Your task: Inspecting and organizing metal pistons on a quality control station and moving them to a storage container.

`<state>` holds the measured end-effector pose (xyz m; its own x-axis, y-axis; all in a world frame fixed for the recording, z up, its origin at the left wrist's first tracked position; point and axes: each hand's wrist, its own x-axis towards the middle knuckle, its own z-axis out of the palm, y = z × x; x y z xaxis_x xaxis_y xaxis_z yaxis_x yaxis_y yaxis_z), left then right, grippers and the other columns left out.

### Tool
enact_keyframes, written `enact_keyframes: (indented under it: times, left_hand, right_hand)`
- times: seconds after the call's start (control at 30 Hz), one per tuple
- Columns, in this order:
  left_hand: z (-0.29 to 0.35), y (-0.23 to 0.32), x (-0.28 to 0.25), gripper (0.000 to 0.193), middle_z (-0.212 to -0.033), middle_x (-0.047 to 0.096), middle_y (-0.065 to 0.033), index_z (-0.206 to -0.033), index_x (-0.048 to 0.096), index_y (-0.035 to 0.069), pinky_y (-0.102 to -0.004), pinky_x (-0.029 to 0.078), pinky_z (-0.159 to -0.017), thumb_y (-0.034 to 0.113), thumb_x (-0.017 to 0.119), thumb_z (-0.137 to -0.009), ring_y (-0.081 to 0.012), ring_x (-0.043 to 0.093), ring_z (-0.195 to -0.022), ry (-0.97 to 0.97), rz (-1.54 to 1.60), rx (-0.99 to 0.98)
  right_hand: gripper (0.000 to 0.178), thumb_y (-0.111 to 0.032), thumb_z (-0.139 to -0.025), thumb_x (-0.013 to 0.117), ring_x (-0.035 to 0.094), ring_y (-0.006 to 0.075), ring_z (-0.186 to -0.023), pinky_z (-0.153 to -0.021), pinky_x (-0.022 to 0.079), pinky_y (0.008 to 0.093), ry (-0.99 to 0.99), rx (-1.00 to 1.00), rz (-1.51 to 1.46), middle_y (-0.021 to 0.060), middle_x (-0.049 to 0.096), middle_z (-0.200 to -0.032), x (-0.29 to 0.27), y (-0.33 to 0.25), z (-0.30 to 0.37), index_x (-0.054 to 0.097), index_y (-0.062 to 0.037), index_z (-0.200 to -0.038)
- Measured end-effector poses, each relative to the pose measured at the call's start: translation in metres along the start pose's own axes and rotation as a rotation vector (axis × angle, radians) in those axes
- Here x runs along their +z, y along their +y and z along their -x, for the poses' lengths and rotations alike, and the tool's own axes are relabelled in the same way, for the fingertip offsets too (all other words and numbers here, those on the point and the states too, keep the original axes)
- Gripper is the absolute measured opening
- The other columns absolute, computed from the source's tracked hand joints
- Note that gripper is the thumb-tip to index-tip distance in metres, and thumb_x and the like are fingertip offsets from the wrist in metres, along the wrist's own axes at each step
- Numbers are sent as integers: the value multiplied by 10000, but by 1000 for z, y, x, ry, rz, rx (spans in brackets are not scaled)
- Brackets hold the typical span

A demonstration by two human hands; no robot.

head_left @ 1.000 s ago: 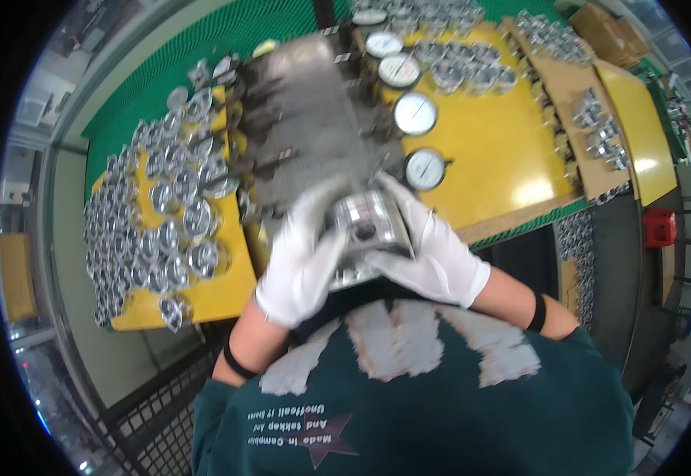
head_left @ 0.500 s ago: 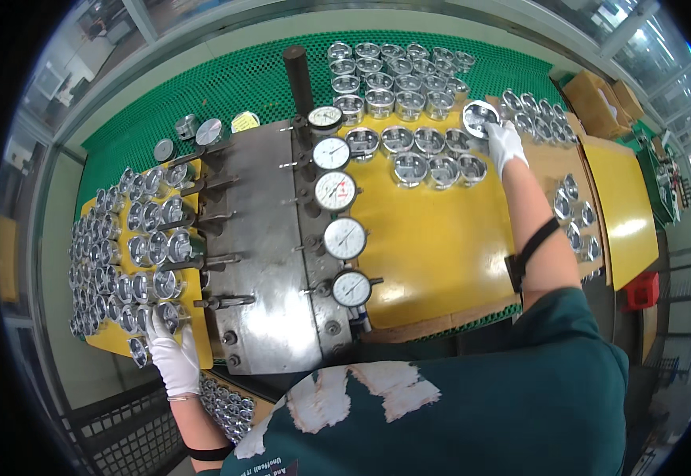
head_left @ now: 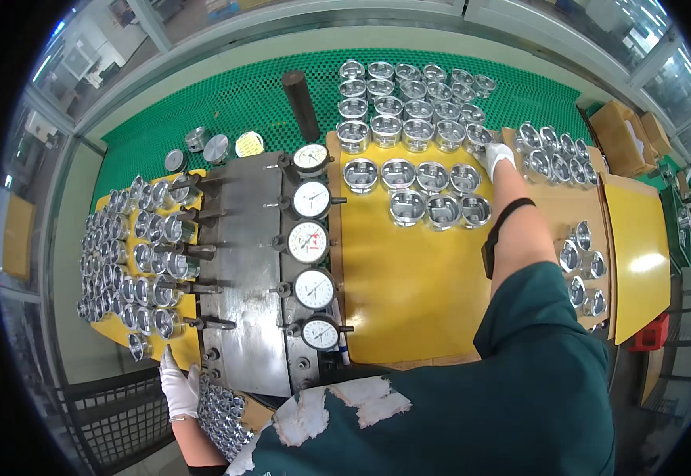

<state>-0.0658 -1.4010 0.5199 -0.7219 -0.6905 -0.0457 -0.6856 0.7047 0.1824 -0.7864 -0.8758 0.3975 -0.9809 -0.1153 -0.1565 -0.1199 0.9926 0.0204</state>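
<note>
My right hand (head_left: 500, 157), in a white glove, is closed at the near right side of a shiny metal piston (head_left: 478, 136), which stands at the right end of a row. Its fingertips are partly hidden against the piston. My left hand (head_left: 179, 388), also gloved, is held with its fingers stretched out and nothing in it. It is just below the front edge of the left yellow board (head_left: 187, 343), near a piston (head_left: 168, 323) standing there. Many similar pistons crowd that board.
A steel plate (head_left: 244, 270) with a column of dial gauges (head_left: 308, 242) lies between the left board and the right yellow board (head_left: 409, 293). A dark upright rod (head_left: 301, 105) stands behind. More pistons stand on cardboard (head_left: 558, 198) at right, near a cardboard box (head_left: 619, 136).
My right hand has brought the tilted piston down into the row end, where it now stands. My left hand has drawn back from the left pistons toward me. The head view has shifted.
</note>
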Motion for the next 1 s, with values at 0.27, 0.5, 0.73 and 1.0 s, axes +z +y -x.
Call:
enact_keyframes:
  times: [0.27, 0.5, 0.73, 1.0]
  left_hand:
    - [29, -9, 11, 700, -1367, 481, -291, -1414, 371, -61, -444, 382, -1081, 88, 682, -805, -448, 480, -1251, 139, 92, 26]
    - [92, -58, 69, 635, -1359, 491, -282, -1405, 399, -55, -428, 374, -1088, 115, 662, -852, -427, 477, -1265, 217, 318, -77]
    - [187, -83, 187, 681, -1366, 501, -286, -1376, 442, -52, -412, 393, -1086, 229, 707, -815, -401, 479, -1282, -221, 421, -307]
    - [289, -38, 294, 622, -1300, 572, -251, -1362, 503, -2, -419, 468, -1010, 341, 620, -858, -378, 577, -1183, -682, 486, -382]
  right_hand:
    - [443, -118, -973, 539, 665, 248, -974, -867, 567, 349, 133, -53, -1745, 184, 578, -1266, -133, -42, 241, 449, 41, -1376]
    - [365, -116, -978, 547, 681, 226, -878, -814, 565, 338, -1, -230, -1564, 154, 650, -1129, -175, -73, 429, 517, 34, -1309]
    - [373, -183, -990, 559, 674, 157, -920, -828, 547, 287, -989, -540, -861, 118, 661, -1117, -74, -197, 569, 540, 16, -1305]
    - [376, -168, -968, 594, 670, 146, -844, -784, 563, 292, -1286, -470, -299, 93, 672, -1052, 79, -281, 614, 555, 2, -1301]
